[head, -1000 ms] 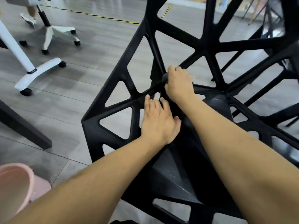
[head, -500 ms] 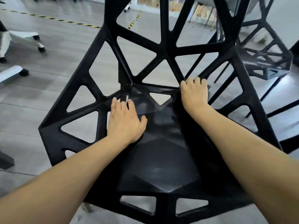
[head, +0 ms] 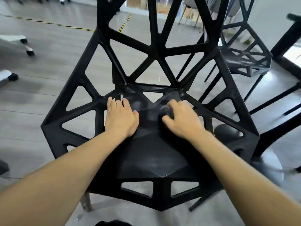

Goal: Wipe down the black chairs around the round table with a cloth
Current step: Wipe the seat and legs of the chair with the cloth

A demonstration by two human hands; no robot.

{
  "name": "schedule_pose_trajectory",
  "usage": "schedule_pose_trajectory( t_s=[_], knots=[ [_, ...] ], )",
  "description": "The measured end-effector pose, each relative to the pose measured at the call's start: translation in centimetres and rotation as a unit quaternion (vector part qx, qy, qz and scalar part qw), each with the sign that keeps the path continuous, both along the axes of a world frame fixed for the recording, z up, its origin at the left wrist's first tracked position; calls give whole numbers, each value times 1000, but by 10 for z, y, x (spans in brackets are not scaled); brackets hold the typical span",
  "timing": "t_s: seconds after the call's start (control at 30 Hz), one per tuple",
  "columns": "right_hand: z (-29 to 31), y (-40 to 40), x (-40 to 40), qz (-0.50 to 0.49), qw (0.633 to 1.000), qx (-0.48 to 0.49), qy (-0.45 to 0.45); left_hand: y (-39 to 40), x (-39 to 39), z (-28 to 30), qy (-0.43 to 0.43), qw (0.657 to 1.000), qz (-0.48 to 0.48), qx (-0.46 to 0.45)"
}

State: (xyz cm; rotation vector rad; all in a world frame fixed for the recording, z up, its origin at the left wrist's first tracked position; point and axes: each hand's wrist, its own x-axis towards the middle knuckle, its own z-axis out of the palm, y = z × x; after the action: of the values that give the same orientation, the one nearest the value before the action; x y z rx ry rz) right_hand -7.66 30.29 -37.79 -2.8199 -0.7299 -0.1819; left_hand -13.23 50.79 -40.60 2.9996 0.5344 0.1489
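A black chair (head: 151, 154) with an open triangular lattice fills the middle of the head view, its back rising away from me. My left hand (head: 121, 118) rests flat on the left rear part of the seat, fingers straight and reaching the lattice edge. My right hand (head: 182, 119) is on the right rear part of the seat, fingers curled round a dark bunched cloth (head: 166, 111) that shows under the thumb. The right hand is blurred by motion.
A second black lattice chair (head: 244, 62) stands at the upper right. Dark table legs (head: 286, 39) and a round base (head: 228, 132) lie at the right. White wheeled chair bases (head: 14, 41) sit on the grey wood floor at the left.
My right hand has slid from the seat's rear right edge toward the middle of the seat. The left hand stays flat in place. The view has shifted, centring the chair.
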Motion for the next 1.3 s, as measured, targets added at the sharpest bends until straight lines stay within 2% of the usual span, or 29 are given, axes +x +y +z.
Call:
schedule_pose_trajectory(
  t_s=[0.07,0.17,0.3,0.47,0.53,0.63,0.7,0.8,0.93,1.1,1.2,1.3],
  knots=[
    [-8,-1,-30,47,998,35,-9,0,-2,0,3,1000,0,5],
    [-20,1,-23,62,995,10,-76,-1,-3,2,11,1000,-4,7],
    [-31,23,44,-74,983,-41,-161,-2,-4,3,11,1000,-12,15],
    [-19,67,107,-128,983,-35,-127,-1,-3,1,-2,1000,-20,8],
    [-21,93,111,-109,985,-29,-133,-2,-2,-1,-14,1000,-22,14],
    [-22,147,96,6,994,8,-107,0,-2,-6,-33,999,-29,22],
    [-20,168,91,29,994,36,-100,3,-1,-8,-45,998,-30,27],
    [-19,152,94,46,991,-6,-124,5,-1,-10,-44,998,-31,29],
    [-11,86,109,-86,975,-114,-172,4,0,-8,-33,999,-28,24],
    [-1,42,112,-156,940,-241,-185,4,-1,-5,-34,999,-29,25],
    [0,36,116,-160,937,-252,-182,2,-1,-4,-28,999,-33,23],
    [2,36,127,-140,957,-210,-145,-1,1,-3,-22,999,-31,15]
  ],
)
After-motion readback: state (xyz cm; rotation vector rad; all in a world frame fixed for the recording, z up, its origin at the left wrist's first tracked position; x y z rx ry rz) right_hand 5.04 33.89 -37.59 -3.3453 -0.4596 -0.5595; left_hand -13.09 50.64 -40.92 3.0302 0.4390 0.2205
